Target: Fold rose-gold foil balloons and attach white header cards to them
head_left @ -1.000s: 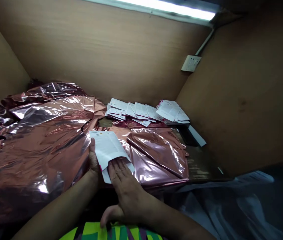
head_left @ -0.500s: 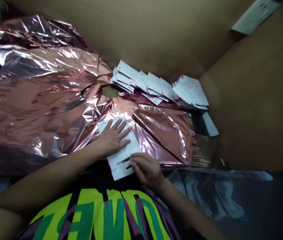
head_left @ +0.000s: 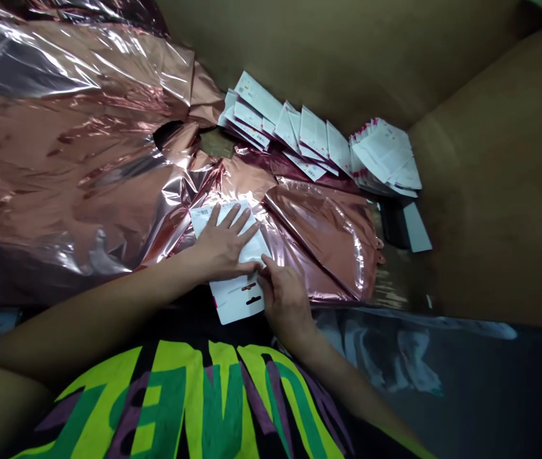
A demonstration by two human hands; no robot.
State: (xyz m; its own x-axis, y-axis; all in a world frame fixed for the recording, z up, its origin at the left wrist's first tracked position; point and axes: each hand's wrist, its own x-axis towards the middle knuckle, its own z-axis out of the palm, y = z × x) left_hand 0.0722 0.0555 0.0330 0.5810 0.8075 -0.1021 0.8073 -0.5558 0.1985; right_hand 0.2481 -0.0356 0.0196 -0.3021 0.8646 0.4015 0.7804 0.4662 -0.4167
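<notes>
While the left hand (head_left: 223, 245) lies flat with its fingers spread on a white card sleeve (head_left: 233, 264), pinning it onto the rose-gold foil (head_left: 309, 242) at the near edge of the worktop, the right hand (head_left: 284, 299) sits just beside it with fingers pressed together at the sleeve's right edge, near the hang-hole end. Further back there's a big crumpled pile of foil sheets (head_left: 60, 146) on the left, plus a fanned row of white card packs (head_left: 319, 137) along the wooden wall (head_left: 357, 57).
</notes>
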